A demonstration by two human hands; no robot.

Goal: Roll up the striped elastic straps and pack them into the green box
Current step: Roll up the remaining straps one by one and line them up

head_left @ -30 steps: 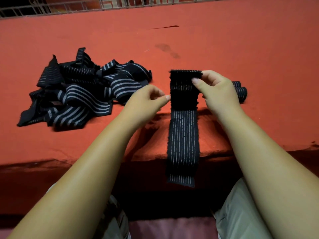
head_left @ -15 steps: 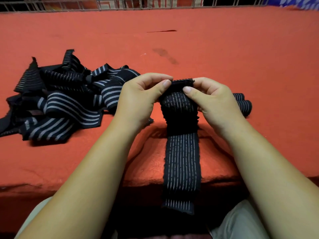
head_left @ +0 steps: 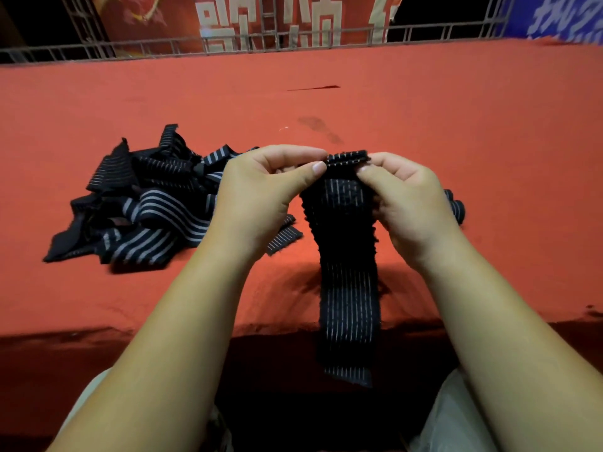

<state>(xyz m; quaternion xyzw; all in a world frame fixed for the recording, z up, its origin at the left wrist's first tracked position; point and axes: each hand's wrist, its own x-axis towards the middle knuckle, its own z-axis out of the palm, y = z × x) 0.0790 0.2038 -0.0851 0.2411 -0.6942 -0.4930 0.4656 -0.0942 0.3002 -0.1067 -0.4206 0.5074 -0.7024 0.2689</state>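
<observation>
**Q:** What does the head view show, and where is the strap being worked on?

**A:** Looking down, two bare forearms reach over a table covered in red cloth. One black strap with thin pale stripes is held up between the hands. Its top end is folded into the first small turn of a roll. The rest hangs down past the table edge towards the person's lap.

**Q:** What are the hands doing?

**A:** The left hand pinches the top fold from its side between thumb and fingertips. The right hand pinches the opposite side the same way. Both are grasping the strap.

**Q:** How will it handle?

**A:** It looks light, soft and limp, with a crinkled, stretchy weave. It would probably spring loose if let go. The best hold is likely at the two edges of the rolled end, keeping the turns tight.

**Q:** How many of each thing?

**A:** One strap is in hand. A tangled pile of loose straps lies to the left, too overlapped to count. What look like two rolled straps lie just behind the right hand, partly hidden. No green box is in view.
</observation>
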